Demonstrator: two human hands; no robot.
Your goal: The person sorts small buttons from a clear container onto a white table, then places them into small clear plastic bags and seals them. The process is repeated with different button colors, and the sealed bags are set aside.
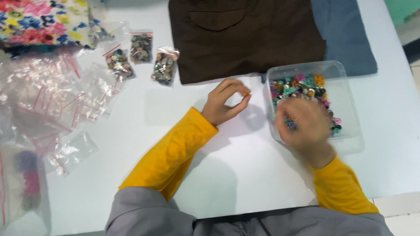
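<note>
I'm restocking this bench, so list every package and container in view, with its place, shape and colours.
Three filled zip bags: table top, left of the brown cloth, small clear pouches with red seal lines, packed with mixed buttons.
Empty zip bags: heaped at left, clear with red strips.
Clear plastic tub: at right, rectangular, holding multicoloured buttons; the right hand is in it.
Partly filled bag: lower left edge, blurred.
No labels or screens visible.

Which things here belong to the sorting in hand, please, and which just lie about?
In hand: clear plastic tub of mixed coloured buttons; small orange button pinched in left hand; right hand in tub.
Lying about: dark brown folded cloth; blue cloth; floral fabric.
</note>
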